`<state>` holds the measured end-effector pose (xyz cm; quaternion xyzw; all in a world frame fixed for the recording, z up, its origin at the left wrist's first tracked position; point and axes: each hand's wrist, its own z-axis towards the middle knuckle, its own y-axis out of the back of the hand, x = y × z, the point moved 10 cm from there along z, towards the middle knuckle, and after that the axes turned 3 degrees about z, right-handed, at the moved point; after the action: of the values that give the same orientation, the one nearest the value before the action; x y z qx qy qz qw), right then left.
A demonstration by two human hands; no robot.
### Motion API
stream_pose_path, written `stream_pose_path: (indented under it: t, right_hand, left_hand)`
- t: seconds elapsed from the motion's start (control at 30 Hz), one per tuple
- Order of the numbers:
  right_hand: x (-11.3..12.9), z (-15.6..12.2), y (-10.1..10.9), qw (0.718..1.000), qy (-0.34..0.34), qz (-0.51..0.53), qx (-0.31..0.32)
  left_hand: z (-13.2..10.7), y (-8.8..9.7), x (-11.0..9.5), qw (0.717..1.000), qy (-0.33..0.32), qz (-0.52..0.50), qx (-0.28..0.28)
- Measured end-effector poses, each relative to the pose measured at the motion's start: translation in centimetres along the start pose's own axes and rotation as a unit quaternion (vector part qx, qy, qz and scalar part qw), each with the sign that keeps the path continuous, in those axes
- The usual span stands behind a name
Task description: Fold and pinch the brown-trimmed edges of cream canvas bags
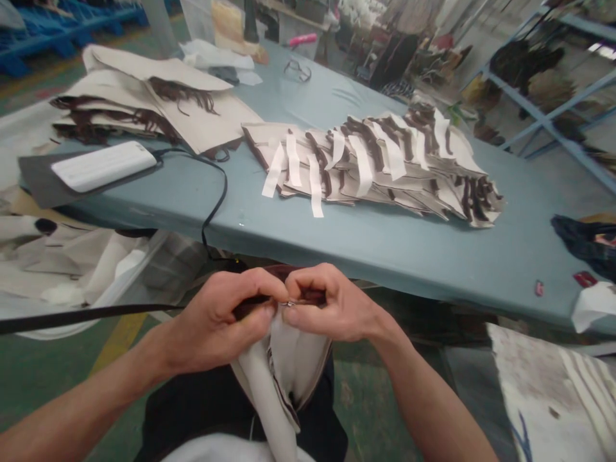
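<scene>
A beige fabric piece [299, 359] with a dark trimmed edge hangs down over my lap. My left hand [228, 317] is closed at its upper edge, thumb and forefinger pinched together. Facing it, my right hand [332, 305] pinches the same edge, its fingertips almost touching those of the left. Between the fingertips shows a small shiny metal part [289, 304], too small to name. The fingers hide most of the gripped edge.
On the blue-covered table [289, 237] lies a row of beige pieces with white strips [385, 160]. Stacked beige panels [158, 83] and a white power bank [103, 167] with a black cable are at left. A bin of fabric [72, 263] stands below; a blue rack [553, 115] is at right.
</scene>
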<state>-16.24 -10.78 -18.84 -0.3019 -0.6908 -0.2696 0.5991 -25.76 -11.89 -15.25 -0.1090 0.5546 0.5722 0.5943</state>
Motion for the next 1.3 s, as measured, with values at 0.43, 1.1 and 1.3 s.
stream_pose_path:
  t: [0.43, 1.1, 1.3]
  right_hand:
    - [-1.5, -1.3, -1.6, 0.983, -0.043, 0.176, -0.005]
    - [8.5, -5.3, -3.4, 0.944, 0.268, -0.190, -0.018]
    - [5.7, -5.4, -3.0, 0.954, 0.218, -0.206, -0.017]
  left_hand:
    - [-1.3, -0.1, -1.3, 0.994, -0.112, 0.018, -0.007]
    - [-0.4, -1.6, -3.4, 0.944, 0.010, -0.222, 0.243]
    - [-2.7, -0.6, -3.2, 0.978, -0.062, 0.000, 0.200]
